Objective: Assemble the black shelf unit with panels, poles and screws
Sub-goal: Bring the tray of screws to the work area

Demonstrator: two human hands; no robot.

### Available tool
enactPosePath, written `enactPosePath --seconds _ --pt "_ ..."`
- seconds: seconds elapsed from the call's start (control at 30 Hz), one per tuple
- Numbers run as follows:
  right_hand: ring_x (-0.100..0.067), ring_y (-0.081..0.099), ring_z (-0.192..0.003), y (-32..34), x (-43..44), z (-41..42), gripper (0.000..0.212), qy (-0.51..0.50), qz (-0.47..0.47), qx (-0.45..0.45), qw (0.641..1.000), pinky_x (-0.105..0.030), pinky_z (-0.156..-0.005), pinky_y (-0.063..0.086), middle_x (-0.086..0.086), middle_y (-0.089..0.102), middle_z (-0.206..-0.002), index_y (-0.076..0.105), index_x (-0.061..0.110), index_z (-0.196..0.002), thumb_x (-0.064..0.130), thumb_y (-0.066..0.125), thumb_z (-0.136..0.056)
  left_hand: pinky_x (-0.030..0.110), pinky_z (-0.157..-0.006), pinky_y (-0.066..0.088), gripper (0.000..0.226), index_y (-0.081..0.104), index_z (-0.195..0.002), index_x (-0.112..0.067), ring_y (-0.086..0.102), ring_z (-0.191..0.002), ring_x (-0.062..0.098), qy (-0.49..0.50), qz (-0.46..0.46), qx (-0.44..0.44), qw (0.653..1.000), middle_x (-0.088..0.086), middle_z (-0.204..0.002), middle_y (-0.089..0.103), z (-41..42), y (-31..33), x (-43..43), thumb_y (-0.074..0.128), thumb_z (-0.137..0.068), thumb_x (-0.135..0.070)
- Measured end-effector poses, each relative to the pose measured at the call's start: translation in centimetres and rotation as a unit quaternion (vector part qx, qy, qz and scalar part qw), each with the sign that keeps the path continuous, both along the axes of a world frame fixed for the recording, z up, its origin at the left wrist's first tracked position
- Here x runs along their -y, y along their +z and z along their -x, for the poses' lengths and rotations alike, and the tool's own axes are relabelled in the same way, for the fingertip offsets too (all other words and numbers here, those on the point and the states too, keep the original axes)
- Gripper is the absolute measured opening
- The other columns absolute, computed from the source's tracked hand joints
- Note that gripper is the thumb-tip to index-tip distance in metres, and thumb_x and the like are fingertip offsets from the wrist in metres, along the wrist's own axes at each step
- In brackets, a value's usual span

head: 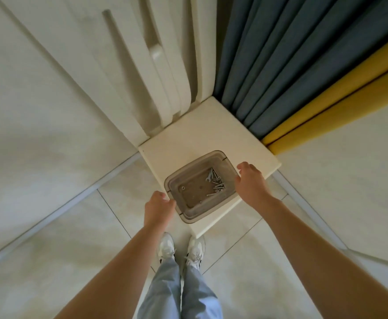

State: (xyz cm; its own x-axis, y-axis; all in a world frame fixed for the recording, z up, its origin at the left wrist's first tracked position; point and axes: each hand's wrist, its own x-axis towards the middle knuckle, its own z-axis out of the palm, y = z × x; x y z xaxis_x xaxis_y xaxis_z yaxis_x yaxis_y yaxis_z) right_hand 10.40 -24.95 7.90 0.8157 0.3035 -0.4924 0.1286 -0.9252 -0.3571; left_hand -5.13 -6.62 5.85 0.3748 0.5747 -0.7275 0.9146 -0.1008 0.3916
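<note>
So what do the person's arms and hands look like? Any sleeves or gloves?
The left arm and right arm are bare, with no sleeves showing. The left hand and right hand wear no gloves, and no watch, bracelet or rings show. Further down: light blue trousers and white trainers.

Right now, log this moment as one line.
left hand holds bin near corner | right hand holds opposite rim | screws, wrench inside | bin on cream table

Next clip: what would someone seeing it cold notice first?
The left hand and right hand grip opposite ends of a translucent bin on the cream seat at centre. Screws and a small wrench lie in its right corner. Blue curtains hang at upper right.
</note>
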Motion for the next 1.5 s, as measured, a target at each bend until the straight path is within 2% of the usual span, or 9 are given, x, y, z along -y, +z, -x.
enactPosePath --seconds 0.13,0.33,0.47,0.63,1.07,1.17,1.27,1.4,1.5 --pt "-0.031 0.057 -0.111 -2.8 -0.8 -1.1 0.033 -0.025 0.018 -0.015 0.999 -0.036 -0.084 0.048 -0.016 0.055 -0.127 0.046 0.005 -0.130 0.013 0.051 -0.098 0.026 -0.080 0.037 0.039 0.052 -0.132 -0.007 0.058 -0.115 0.030 0.021 0.025 -0.006 0.999 0.013 -0.127 0.064 0.1 -2.5 0.5 0.058 -0.096 -0.019" --pt "-0.034 0.053 -0.121 -5.6 -1.6 -2.2 0.048 -0.051 0.036 -0.040 0.997 -0.040 -0.096 0.047 -0.017 0.050 -0.137 0.038 0.006 -0.142 0.005 0.052 -0.096 0.031 -0.078 0.036 0.044 0.048 -0.135 -0.006 0.055 -0.097 0.026 0.047 0.064 -0.017 0.997 0.013 -0.124 0.065 -0.7 -4.5 0.6 0.060 -0.095 -0.021" --pt "-0.033 0.053 -0.119 -6.6 -1.7 -2.4 0.052 -0.058 0.035 -0.052 0.996 -0.039 -0.093 0.046 -0.016 0.051 -0.136 0.037 0.006 -0.144 0.003 0.052 -0.095 0.042 -0.084 0.052 0.030 0.053 -0.119 -0.007 0.065 -0.098 0.034 0.094 0.080 -0.008 0.992 0.015 -0.110 0.070 -1.1 -5.2 0.6 0.060 -0.092 -0.016" --pt "-0.033 0.054 -0.119 -7.4 -1.6 -2.9 0.051 -0.062 0.038 -0.065 0.995 -0.036 -0.090 0.045 -0.017 0.054 -0.133 0.040 0.005 -0.142 0.000 0.053 -0.093 0.051 -0.091 0.056 0.027 0.051 -0.115 -0.012 0.066 -0.097 0.034 0.141 0.108 0.006 0.984 0.009 -0.098 0.067 -1.4 -5.6 0.5 0.061 -0.091 -0.013" --pt "-0.029 0.053 -0.098 -7.2 -1.3 -2.6 0.032 -0.058 0.020 -0.062 0.996 -0.031 -0.074 0.040 -0.018 0.058 -0.117 0.051 0.002 -0.128 0.003 0.049 -0.096 0.054 -0.078 0.059 0.032 0.050 -0.114 -0.019 0.069 -0.086 0.037 0.122 0.080 0.057 0.988 0.014 -0.078 0.071 -0.2 -4.7 0.4 0.054 -0.088 -0.002" --pt "-0.023 0.050 -0.090 -6.3 -1.2 -1.9 0.031 -0.055 0.001 -0.055 0.997 -0.032 -0.073 0.040 -0.016 0.058 -0.115 0.051 0.004 -0.128 0.006 0.047 -0.097 0.051 -0.076 0.060 0.035 0.050 -0.120 -0.018 0.069 -0.082 0.033 0.126 0.056 0.079 0.987 0.009 -0.079 0.069 0.4 -3.8 0.4 0.057 -0.088 -0.004" --pt "-0.025 0.055 -0.093 -4.6 -1.5 -1.1 0.033 -0.056 -0.018 -0.044 0.997 -0.034 -0.074 0.046 -0.013 0.058 -0.114 0.052 0.007 -0.129 0.008 0.046 -0.097 0.033 -0.061 0.058 0.040 0.050 -0.125 -0.019 0.068 -0.075 0.021 0.132 0.026 0.102 0.986 -0.002 -0.081 0.064 1.3 -2.3 0.3 0.060 -0.089 -0.006" --pt "-0.024 0.057 -0.094 -2.0 -1.6 0.4 0.034 -0.050 -0.047 -0.032 0.997 -0.038 -0.079 0.053 -0.010 0.058 -0.113 0.052 0.009 -0.129 0.009 0.051 -0.095 0.028 -0.063 0.051 0.045 0.050 -0.131 -0.017 0.063 -0.078 0.012 0.137 -0.004 0.130 0.982 -0.005 -0.085 0.061 3.1 0.0 0.0 0.062 -0.089 -0.007" --pt "-0.016 0.056 -0.085 0.3 -2.0 1.6 0.032 -0.031 -0.078 -0.022 0.996 -0.024 -0.066 0.047 -0.005 0.059 -0.106 0.052 0.011 -0.126 0.010 0.056 -0.095 0.026 -0.064 0.048 0.046 0.050 -0.133 -0.015 0.063 -0.078 0.013 0.151 -0.028 0.146 0.977 -0.005 -0.086 0.062 5.1 2.3 -0.1 0.063 -0.090 -0.007"
